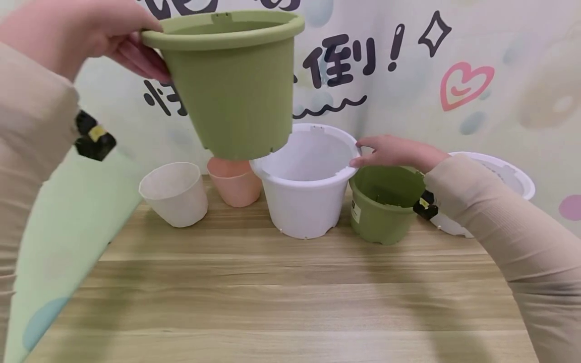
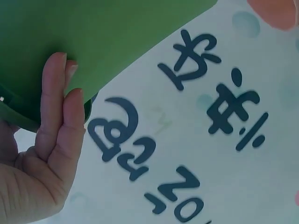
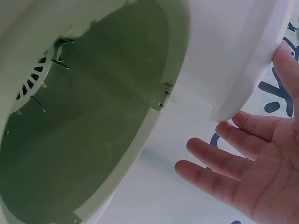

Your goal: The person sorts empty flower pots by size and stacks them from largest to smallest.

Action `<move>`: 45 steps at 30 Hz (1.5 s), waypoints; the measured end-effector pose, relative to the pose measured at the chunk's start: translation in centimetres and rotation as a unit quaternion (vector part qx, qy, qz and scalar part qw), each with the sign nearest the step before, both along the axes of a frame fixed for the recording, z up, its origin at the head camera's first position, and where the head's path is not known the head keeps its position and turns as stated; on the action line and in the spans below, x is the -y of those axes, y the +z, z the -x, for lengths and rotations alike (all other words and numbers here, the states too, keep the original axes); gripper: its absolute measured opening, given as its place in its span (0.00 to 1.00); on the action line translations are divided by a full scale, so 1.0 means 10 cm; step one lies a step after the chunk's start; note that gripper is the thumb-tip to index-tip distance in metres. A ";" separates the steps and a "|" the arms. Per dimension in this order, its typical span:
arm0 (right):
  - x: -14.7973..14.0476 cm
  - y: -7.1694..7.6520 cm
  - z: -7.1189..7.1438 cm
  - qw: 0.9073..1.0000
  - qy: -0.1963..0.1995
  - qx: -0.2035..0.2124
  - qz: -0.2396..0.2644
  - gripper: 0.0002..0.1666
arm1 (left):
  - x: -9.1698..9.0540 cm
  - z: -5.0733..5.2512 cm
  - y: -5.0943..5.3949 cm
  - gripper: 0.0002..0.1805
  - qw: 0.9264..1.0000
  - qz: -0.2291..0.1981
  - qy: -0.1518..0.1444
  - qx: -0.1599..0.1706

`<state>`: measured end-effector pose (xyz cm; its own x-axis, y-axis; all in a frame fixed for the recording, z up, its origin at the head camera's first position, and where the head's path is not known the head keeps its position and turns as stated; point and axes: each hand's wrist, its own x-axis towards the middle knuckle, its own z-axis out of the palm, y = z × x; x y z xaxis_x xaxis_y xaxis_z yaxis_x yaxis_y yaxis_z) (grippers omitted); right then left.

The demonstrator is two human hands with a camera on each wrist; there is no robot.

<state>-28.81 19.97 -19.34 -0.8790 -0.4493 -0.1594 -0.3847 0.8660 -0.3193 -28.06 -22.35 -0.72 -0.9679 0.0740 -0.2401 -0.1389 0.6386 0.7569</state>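
My left hand grips the rim of a large light-green flowerpot, holding it upright in the air above the table. In the left wrist view, fingers lie along the outside of this pot. The right hand touches the rim of a white flowerpot standing on the table. Its fingers are spread and mostly straight in the right wrist view, with some fingertips at the rim. Just below that hand stands a darker green flowerpot with a small white label.
On the wooden table, a small whitish pot and a pink pot stand at the back left. Another white pot is partly hidden behind the right sleeve. A printed cloth hangs behind.
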 end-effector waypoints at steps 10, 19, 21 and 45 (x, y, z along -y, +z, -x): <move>0.10 0.01 0.00 0.999 -0.005 0.026 -0.018 0.48 | -0.92 0.04 -0.43 0.08 0.999 0.002 0.042 -0.011; 0.11 0.01 -0.02 1.000 -0.004 0.029 -0.004 0.49 | -1.17 0.06 -0.86 0.05 0.999 -0.006 0.041 -0.009; 0.10 0.01 -0.03 1.000 -0.004 0.025 -0.002 0.49 | -1.19 0.07 -0.96 0.05 0.999 -0.013 0.037 -0.007; 0.07 0.01 -0.03 1.000 0.019 0.000 -0.010 0.45 | -1.38 0.14 -1.69 0.09 0.999 -0.001 0.052 0.010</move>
